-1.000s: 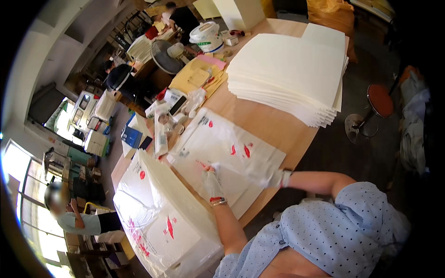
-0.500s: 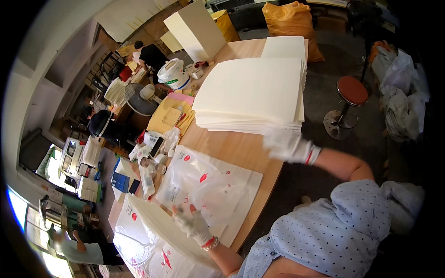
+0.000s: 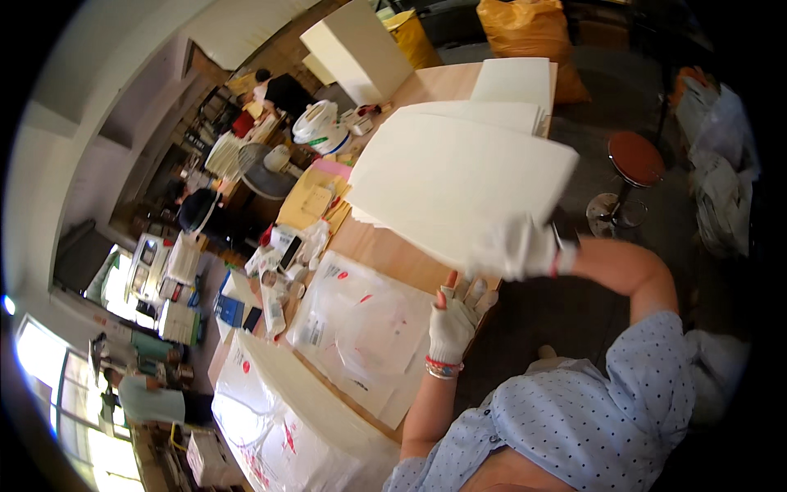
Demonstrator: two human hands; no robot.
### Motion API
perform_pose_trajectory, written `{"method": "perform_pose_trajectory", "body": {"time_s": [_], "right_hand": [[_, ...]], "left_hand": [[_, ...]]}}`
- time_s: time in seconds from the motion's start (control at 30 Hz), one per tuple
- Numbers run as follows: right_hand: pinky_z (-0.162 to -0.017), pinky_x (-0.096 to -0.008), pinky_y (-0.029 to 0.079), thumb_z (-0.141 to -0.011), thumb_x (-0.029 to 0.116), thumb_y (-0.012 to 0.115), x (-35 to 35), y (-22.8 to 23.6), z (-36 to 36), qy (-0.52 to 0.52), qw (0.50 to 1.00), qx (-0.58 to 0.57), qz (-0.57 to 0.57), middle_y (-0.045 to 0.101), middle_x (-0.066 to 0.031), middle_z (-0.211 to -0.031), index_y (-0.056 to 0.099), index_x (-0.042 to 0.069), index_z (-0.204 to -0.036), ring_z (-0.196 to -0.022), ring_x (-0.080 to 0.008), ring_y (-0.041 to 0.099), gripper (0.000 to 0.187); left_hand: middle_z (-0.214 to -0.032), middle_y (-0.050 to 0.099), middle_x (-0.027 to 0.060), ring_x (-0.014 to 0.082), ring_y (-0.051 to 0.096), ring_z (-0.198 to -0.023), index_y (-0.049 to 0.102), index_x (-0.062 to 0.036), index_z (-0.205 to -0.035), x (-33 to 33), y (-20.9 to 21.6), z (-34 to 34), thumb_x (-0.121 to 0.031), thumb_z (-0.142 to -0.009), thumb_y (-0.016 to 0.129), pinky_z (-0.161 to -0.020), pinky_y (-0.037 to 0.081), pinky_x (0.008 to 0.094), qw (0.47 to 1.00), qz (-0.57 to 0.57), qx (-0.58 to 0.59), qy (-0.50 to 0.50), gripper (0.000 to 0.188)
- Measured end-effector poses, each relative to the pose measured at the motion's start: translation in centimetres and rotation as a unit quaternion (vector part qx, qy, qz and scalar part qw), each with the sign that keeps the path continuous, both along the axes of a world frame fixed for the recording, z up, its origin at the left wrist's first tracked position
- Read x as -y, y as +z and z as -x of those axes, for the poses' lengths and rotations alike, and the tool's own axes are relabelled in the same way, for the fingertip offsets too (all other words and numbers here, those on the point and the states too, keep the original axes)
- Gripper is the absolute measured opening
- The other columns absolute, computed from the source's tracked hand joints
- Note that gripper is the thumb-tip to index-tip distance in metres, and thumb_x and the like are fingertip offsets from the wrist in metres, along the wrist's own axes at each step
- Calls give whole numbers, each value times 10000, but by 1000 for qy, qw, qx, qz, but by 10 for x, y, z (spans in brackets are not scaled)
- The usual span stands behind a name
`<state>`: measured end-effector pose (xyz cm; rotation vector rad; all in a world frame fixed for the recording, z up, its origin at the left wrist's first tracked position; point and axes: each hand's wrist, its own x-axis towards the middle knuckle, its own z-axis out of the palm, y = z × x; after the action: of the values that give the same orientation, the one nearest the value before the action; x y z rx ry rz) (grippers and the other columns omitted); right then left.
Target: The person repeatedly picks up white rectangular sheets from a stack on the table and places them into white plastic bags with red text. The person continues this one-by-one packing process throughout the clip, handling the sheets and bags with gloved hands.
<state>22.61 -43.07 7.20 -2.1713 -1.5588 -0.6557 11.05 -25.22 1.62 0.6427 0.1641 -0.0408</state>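
Observation:
My right hand (image 3: pixel 520 248), in a white knit glove and blurred by motion, grips the near edge of a large white sheet (image 3: pixel 467 176). That sheet is partly lifted and lies askew over a stack of similar sheets (image 3: pixel 525 115). Just below its near edge is my left hand (image 3: pixel 453 324), gloved with some fingertips bare and a beaded bracelet at the wrist; its fingers are spread and hold nothing. Beyond my left hand lies a flat clear plastic bag (image 3: pixel 361 328) with red prints, on top of white sheets. A bagged white stack (image 3: pixel 279 410) fills the table's near left end.
A red round stool (image 3: pixel 635 160) stands right of the table (image 3: pixel 393 246). Along the table's far side are a white bucket (image 3: pixel 321 131), yellow papers (image 3: pixel 316 197) and small clutter. An orange sack (image 3: pixel 529 41) sits at the back. Several people work at the left.
My left hand has moved up and right from the bagged stack toward the sheets. My right hand has taken hold of the top sheet, which has swung askew with its right corner raised.

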Motion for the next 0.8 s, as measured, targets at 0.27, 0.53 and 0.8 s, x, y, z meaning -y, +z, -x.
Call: {"method": "perform_pose_trajectory", "body": {"time_s": [0.27,0.53,0.8], "right_hand": [[-749,-304,512,-924,234,474,134,-68,-53,-84,758,-636,-117,607,-91,-979,534,-1,-1122,-913,-166,585,313],[-737,-287,481,-836,139,591,-37,-117,101,-48,751,-571,-327,623,-109,-911,559,-21,-1063,-810,-153,589,279],[-535,-283,445,-755,53,603,-2,-75,106,-68,836,-475,-267,581,-86,-707,572,-15,-919,-594,-128,530,180]], "left_hand": [[-1180,531,175,285,540,-1082,388,28,-1282,-56,71,66,-63,-782,468,-877,478,394,959,-270,-47,-74,515],[-1304,405,264,408,323,-1270,524,-40,-1117,42,-31,74,-121,-669,662,-1095,137,465,485,-870,72,-59,476],[-1059,586,143,251,581,-992,466,-17,-1245,-193,10,77,-209,-822,630,-860,461,393,635,-715,-189,224,492]]}}
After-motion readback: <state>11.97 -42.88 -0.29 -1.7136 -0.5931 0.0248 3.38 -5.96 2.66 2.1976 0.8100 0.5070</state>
